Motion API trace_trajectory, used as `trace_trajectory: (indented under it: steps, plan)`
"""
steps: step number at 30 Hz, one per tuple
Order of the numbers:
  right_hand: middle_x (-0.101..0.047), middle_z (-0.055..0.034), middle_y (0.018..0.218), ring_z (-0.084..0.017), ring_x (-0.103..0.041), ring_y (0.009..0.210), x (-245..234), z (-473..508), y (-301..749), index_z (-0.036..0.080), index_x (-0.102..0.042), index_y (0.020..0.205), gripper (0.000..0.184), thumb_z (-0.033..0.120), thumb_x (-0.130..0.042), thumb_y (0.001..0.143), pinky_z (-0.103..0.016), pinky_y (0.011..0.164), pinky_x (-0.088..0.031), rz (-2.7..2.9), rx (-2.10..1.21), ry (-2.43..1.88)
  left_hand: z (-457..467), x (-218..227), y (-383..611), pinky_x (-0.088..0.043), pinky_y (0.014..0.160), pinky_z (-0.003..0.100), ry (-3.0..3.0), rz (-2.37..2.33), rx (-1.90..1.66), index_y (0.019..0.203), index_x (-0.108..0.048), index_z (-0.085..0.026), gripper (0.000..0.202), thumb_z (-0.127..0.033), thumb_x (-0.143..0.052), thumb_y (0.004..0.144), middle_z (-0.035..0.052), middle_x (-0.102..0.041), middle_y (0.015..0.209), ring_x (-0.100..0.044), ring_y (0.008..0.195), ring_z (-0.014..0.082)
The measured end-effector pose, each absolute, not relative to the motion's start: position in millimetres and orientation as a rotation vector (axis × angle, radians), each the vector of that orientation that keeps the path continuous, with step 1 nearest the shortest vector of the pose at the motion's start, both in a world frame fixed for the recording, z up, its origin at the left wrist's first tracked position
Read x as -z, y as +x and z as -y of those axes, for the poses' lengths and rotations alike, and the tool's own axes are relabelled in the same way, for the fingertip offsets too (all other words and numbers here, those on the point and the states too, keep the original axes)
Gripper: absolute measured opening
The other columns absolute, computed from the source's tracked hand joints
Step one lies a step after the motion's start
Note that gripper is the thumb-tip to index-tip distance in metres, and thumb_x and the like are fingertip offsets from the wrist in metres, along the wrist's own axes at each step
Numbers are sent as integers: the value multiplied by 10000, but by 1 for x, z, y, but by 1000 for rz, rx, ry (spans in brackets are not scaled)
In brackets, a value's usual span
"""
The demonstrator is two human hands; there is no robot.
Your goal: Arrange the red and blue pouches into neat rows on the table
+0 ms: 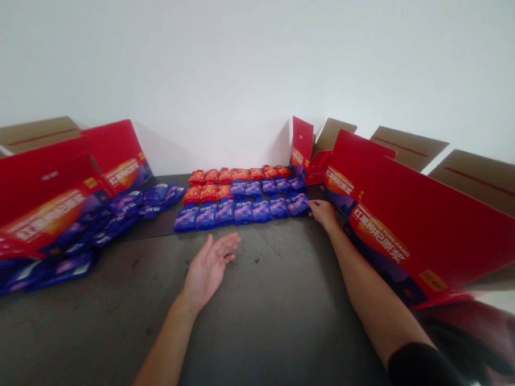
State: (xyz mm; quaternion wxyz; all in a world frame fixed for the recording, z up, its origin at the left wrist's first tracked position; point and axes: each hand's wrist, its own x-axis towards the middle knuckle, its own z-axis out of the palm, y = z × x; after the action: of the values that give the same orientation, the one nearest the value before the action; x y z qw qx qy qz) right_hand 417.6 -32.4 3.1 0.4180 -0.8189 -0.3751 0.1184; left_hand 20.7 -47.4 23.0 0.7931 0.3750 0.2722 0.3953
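Wall: a plain white wall [251, 56] fills my view from 10 to 2 o'clock, and I see no window or door in it.
Table: a dark grey-brown table top [280, 317] spreads from 6 o'clock away from me up to the wall at 12. It is scuffed and spotted, with a dull sheen.
At 10 o'clock: a brown cardboard carton [33, 133] lies against the wall, with a thin reddish line along it.
At 2 to 3 o'clock: more brown cartons [409, 143] stand in a row along the wall, each with the same line.
Light: soft and even, brighter toward 2 o'clock, with faint grey shadows low on the wall at 11 and 1.
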Motion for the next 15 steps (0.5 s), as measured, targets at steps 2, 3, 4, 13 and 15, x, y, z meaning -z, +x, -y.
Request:
trace_trajectory:
  steps: [2,3,4,13,15]
  plan:
    - [-728,-70,673,-193,-713,647,-3,30,416,130,-781,1056,331,333,-573,899,-242,649,-491,951,-283,-2070,47,-23,21,-435,937,320,808,-584,-849,1174,-746,-128,554,-536,-419,991,163,-677,1296,-579,1197,260]
    - [-738,-76,697,-195,-716,655,-3,29,416,134,-782,1060,332,342,-581,896,-244,653,-494,962,-271,-2084,47,-23,21,-435,935,321,806,-581,-849,1172,-746,-126,552,-534,-422,991,166,-676,1293,-582,1192,262]
    - [-748,-82,724,-198,-719,670,-3,29,415,137,-782,1063,335,351,-588,894,-246,659,-497,975,-253,-2098,47,-23,21,-436,932,322,803,-577,-850,1171,-746,-123,551,-535,-430,988,169,-676,1291,-585,1187,266]
    - [-782,-105,874,-228,-734,885,1,30,414,167,-799,1020,328,403,-623,876,-259,778,-507,1048,-124,-2131,46,-21,20,-428,941,326,808,-589,-852,1160,-753,-129,561,-549,-426,983,162,-686,1278,-578,1198,267]
    - [-782,-105,876,-231,-734,901,0,31,413,169,-801,1024,336,413,-618,882,-262,784,-506,1056,-133,-2130,46,-21,20,-426,945,324,809,-588,-849,1173,-747,-128,563,-542,-414,989,161,-680,1289,-576,1199,265]
